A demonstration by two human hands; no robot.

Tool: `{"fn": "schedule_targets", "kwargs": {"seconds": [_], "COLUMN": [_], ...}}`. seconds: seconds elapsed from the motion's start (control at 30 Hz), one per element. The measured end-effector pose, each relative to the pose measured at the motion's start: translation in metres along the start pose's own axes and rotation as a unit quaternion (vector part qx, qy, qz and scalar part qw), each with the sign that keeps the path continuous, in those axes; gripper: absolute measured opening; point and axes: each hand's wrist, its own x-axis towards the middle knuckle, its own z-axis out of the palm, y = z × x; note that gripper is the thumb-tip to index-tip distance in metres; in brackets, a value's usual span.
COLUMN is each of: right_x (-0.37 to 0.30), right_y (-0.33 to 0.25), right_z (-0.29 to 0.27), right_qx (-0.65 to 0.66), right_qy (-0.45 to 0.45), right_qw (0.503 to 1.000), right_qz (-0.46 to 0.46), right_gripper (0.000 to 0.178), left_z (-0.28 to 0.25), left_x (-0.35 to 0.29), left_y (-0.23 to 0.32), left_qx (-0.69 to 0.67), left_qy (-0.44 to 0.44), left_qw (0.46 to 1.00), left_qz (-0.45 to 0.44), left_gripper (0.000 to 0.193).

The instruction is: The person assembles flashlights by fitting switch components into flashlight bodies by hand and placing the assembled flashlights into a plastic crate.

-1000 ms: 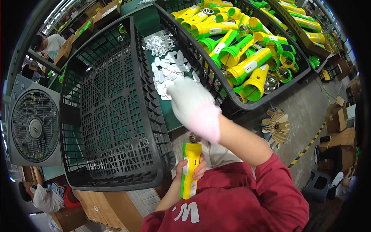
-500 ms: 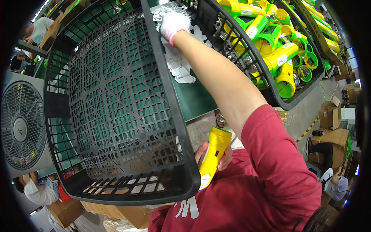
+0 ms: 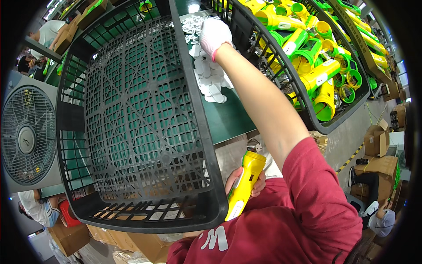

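Observation:
My left hand (image 3: pixel 258 184) is wrapped round a yellow flashlight (image 3: pixel 244 187) close to my body, its wide green-edged head pointing up and away. A dark switch slot and a pale label show on its side. The left forearm is hidden by the black basket. My right arm stretches far forward, and my right hand (image 3: pixel 215 36), in a white glove with a pink cuff, is over a heap of small flat white pieces (image 3: pixel 205 72) on the green table (image 3: pixel 224 116). Its fingers point away and are hidden behind the back of the hand.
A large black plastic basket (image 3: pixel 145 105) with a grid bottom fills the left. Another black basket (image 3: pixel 327 127) at the right holds many yellow and green flashlights (image 3: pixel 321 72). Beyond the left basket stands a grey fan (image 3: pixel 27 140). Cardboard boxes (image 3: pixel 377 136) and other people are farther off.
My right hand has drawn slightly back and to the right over the white pieces. The flashlight stays in my left hand, a little lower. The whole view has shifted slightly.

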Motion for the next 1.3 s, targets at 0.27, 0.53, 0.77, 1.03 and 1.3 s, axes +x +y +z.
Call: {"fn": "schedule_targets", "kwargs": {"seconds": [0.27,0.53,0.77,1.03,1.3], "right_x": [-0.139,-0.271,-0.302,-0.305,-0.306], "right_y": [-0.017,0.041,0.06,0.066,0.061], "right_z": [-0.114,-0.184,-0.198,-0.225,-0.239], "right_qx": [0.235,0.437,0.444,0.56,0.325], "right_qy": [0.111,-0.112,-0.077,-0.13,-0.154], "right_qw": [0.96,0.891,0.889,0.812,0.933], "right_qz": [-0.101,-0.048,-0.079,0.098,-0.009], "right_gripper": [0.016,0.008,0.015,0.01,0.018], "left_z": [-0.006,0.04,0.05,0.062,0.065], "left_x": [0.006,0.014,0.027,0.038,0.035], "left_y": [-0.007,-0.011,-0.017,-0.03,-0.036], "left_qx": [-0.023,-0.089,0.14,0.228,0.189], "left_qy": [-0.003,0.058,0.048,0.035,0.091], "left_qw": [0.999,0.977,0.97,0.952,0.958], "left_qz": [0.038,0.183,0.192,0.2,0.198], "left_gripper": [0.064,0.064,0.065,0.063,0.068]}}
